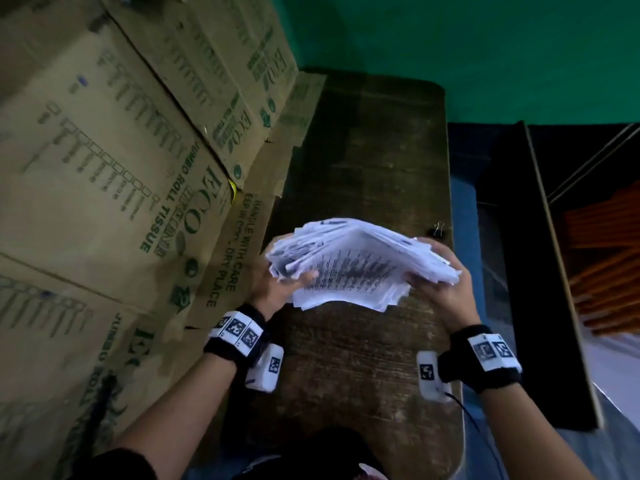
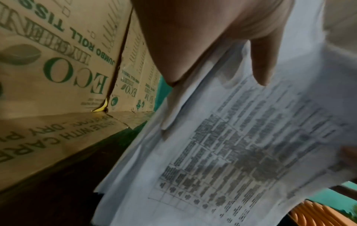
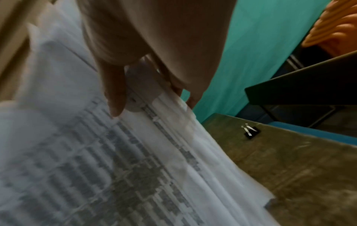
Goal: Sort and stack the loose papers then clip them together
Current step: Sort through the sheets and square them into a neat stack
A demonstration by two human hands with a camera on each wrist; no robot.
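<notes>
A thick, uneven stack of printed white papers [image 1: 356,265] is held just above the dark wooden table [image 1: 363,358], its sheets fanned out and bowed upward in the middle. My left hand [image 1: 277,289] grips the stack's left edge, thumb on the printed top sheet [image 2: 241,152]. My right hand [image 1: 440,282] grips the right edge, thumb on top and fingers underneath [image 3: 115,94]. A small black binder clip [image 1: 439,229] lies on the table by its right edge, just beyond my right hand; the right wrist view shows the clip [image 3: 251,132] apart from the papers.
Large cardboard boxes [image 1: 114,174] printed with green text stand along the table's left side, with a flattened flap [image 1: 239,251] lying on the table. A green wall [image 1: 485,46] is behind. To the right, past a blue gap, are a dark board [image 1: 540,271] and orange rods [image 1: 609,265].
</notes>
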